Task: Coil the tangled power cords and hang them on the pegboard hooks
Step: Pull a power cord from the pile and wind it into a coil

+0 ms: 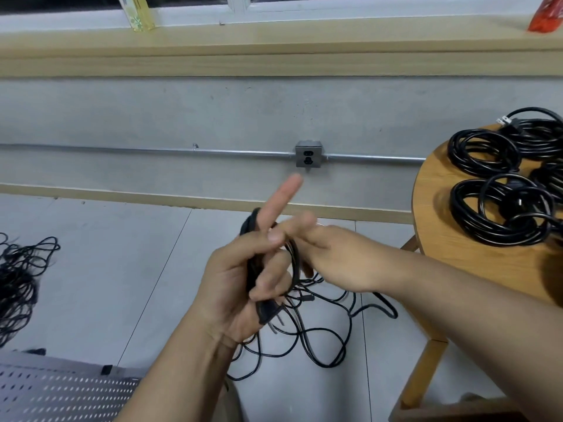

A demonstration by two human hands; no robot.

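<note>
Partly, left hand hides gripped cord; right hand blurred.

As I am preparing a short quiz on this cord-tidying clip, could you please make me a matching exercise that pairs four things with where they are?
Things:
1. coiled cords
2. tangled pile
3. socket box
4. yellow bottle

Places:
A. on the window sill
B. on the floor, far left
C. on the round wooden table
D. on the metal conduit along the wall

Pairs: 1-C, 2-B, 3-D, 4-A.
</note>
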